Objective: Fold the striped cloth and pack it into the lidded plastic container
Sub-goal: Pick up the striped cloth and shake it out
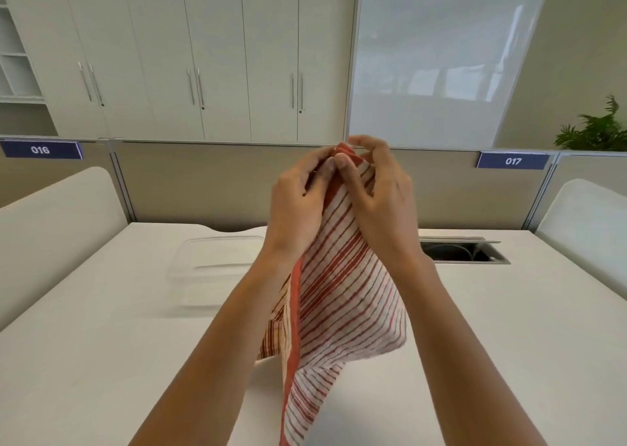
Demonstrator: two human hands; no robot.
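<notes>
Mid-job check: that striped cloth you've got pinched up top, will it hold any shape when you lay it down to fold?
Probably not. The striped cloth hangs limp from where the left hand and right hand pinch its top edge, draping in loose folds, so it seems floppy. It looks thin and light. Laid on the table, it should flatten but may need smoothing.

open-plan office: numbered partition signs (pixel 512 160), white table (pixel 509 310), tall storage cabinets (pixel 203 55), frosted glass panel (pixel 441 55).
</notes>
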